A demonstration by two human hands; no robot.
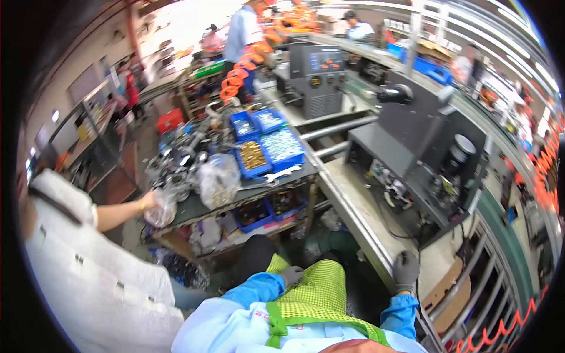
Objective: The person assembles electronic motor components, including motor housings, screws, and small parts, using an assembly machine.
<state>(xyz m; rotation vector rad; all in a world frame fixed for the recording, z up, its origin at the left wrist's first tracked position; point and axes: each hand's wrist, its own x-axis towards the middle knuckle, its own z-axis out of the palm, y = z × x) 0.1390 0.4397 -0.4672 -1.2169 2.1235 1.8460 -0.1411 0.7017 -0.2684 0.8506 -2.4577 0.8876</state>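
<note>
My left hand [292, 275], in a dark grey glove, lies on the green checked apron [318, 288] over my lap. Its fingers look loosely laid out, and I see nothing in them. On the right, my right hand [406, 269], gloved alike, rests at the metal rail [376, 250] of the line with its fingers curled in; nothing shows in its grasp. Ahead of it on the line stands a dark grey open-fronted housing [406, 138] with a black cylinder [459, 153] and loose wiring inside.
At left, a co-worker's bare hand [154, 201] touches a clear plastic bag [162, 213] on a crowded bench. Blue bins [254, 170] of screws and small parts, a wrench [282, 173] and another bag [218, 182] sit there. A grey machine [318, 79] stands farther up the line.
</note>
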